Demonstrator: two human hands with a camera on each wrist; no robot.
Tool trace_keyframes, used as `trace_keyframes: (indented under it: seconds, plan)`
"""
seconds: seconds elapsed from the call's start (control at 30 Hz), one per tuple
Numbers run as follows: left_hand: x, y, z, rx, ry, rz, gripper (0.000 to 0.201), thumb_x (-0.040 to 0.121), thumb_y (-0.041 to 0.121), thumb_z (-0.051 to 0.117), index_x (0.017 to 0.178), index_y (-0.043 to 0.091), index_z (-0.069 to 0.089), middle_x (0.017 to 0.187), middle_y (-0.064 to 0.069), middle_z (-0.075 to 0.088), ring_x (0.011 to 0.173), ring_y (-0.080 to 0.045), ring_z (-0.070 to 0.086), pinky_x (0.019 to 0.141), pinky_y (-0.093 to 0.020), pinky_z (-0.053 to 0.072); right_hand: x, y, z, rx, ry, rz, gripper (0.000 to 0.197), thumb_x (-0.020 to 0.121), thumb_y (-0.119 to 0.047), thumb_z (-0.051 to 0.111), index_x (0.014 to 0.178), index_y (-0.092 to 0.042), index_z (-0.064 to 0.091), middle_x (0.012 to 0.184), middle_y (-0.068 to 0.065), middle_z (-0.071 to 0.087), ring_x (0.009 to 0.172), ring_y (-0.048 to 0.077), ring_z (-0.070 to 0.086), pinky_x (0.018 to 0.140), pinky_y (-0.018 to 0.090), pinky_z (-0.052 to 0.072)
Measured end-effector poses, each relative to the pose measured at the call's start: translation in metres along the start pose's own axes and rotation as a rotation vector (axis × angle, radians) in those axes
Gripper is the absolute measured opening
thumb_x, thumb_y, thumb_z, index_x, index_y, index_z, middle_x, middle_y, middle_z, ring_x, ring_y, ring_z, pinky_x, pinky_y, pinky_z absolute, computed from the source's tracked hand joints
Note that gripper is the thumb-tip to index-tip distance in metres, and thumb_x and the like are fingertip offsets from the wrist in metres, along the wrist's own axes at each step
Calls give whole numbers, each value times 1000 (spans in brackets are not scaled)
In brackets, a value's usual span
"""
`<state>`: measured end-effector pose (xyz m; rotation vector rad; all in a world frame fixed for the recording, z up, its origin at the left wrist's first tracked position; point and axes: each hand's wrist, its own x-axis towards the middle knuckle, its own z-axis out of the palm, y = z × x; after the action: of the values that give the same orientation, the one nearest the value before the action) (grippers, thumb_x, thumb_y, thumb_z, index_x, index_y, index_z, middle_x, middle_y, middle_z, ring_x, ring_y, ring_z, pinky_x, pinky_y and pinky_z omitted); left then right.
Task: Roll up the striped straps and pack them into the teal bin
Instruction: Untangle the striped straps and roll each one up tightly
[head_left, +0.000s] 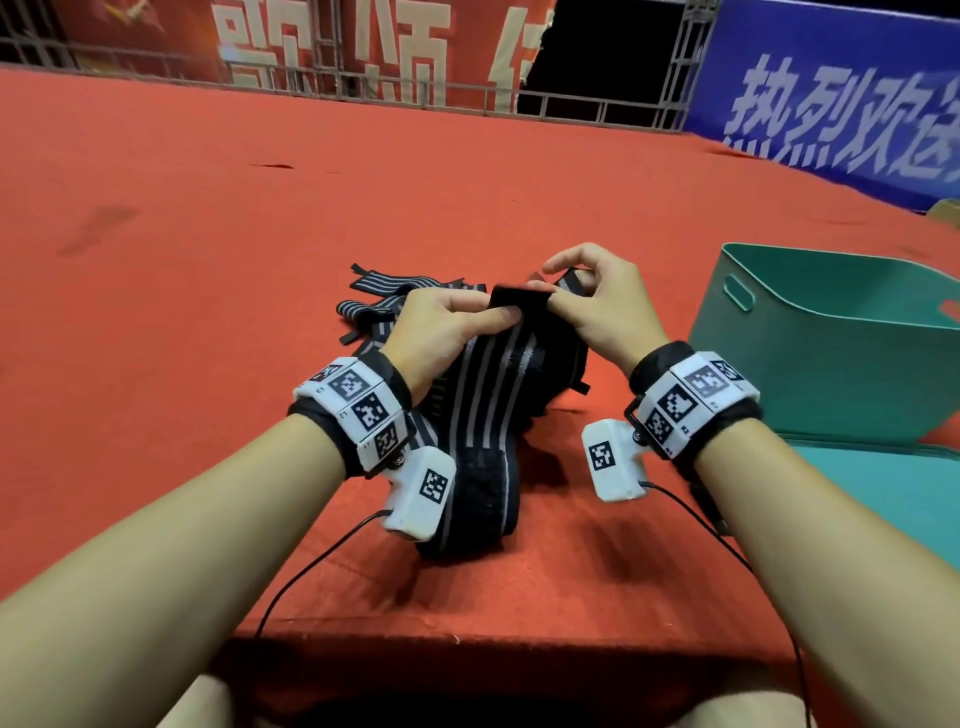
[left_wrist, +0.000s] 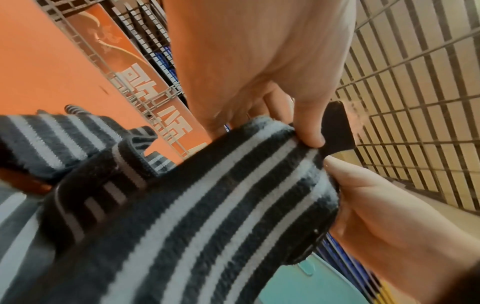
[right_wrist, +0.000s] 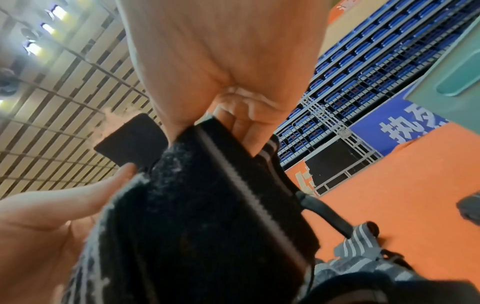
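Over red carpet, L hand (head_left: 447, 322) & R hand (head_left: 597, 306) grip black/grey-striped strap (head_left: 493, 395).

One black strap with grey stripes (head_left: 485, 415) was held up off the red carpet by its plain black end, the rest trailing down. More straps (head_left: 384, 306) lay heaped behind it. The teal bin (head_left: 810, 364) stood just right, upright.
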<state>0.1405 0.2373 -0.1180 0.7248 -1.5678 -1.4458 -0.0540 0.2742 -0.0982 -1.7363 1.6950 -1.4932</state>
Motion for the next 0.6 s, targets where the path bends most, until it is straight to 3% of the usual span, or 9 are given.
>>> trace_keyframes:
  seconds: [0.13, 0.27, 0.4, 0.43, 0.5, 0.53, 0.6]
  plan:
    - [1, -1, 3, -201, 64, -96, 19, 91, 10, 73, 106, -1, 77, 102, -20, 77, 98, -34, 75, 87, -41, 61, -5, 1, 2, 163, 31, 5, 24, 87, -10, 79, 107, -16, 66, 89, 5, 75, 79, 12, 71, 75, 28, 59]
    - [4, -5, 12, -367, 127, -208, 25, 91, 4, 69, 113, -8, 71, 96, -16, 76, 80, -22, 75, 65, -28, 59, -8, 6, 5, 228, -1, 28, 28, 88, -4, 77, 109, -17, 66, 96, 5, 76, 85, 11, 73, 78, 25, 58]
    - [15, -14, -28, -555, 420, -303, 45, 87, 13, 76, 125, -8, 65, 114, -17, 74, 93, -27, 76, 74, -39, 63, -14, 19, -21, 356, 9, 97, 42, 85, 10, 73, 118, -14, 63, 96, 8, 75, 87, 16, 72, 83, 32, 59]
    - [18, -19, -44, -563, 468, -297, 46, 85, 14, 78, 124, -7, 66, 112, -15, 75, 93, -26, 76, 77, -40, 63, -16, 24, -30, 402, 24, 129, 46, 86, 11, 71, 123, -14, 61, 94, 8, 74, 84, 16, 71, 84, 32, 59]
    - [15, -21, -62, -419, 515, -247, 33, 84, 11, 79, 112, -5, 70, 98, -13, 77, 78, -20, 75, 66, -30, 61, -20, 31, -40, 496, 19, 217, 55, 87, 14, 68, 134, -11, 55, 92, 7, 72, 82, 15, 71, 83, 29, 59]
    - [13, -22, -63, -347, 509, -235, 29, 85, 9, 78, 109, -3, 71, 95, -14, 75, 71, -19, 73, 60, -27, 58, -21, 34, -40, 542, -13, 278, 60, 86, 17, 65, 139, -8, 52, 97, 9, 70, 86, 16, 71, 84, 27, 60]
    - [10, -24, -59, -301, 456, -221, 24, 84, 6, 77, 106, -4, 73, 97, -19, 74, 71, -22, 71, 62, -28, 57, -23, 38, -32, 613, -120, 419, 66, 84, 25, 59, 144, -2, 49, 112, 12, 69, 102, 22, 69, 85, 25, 60]
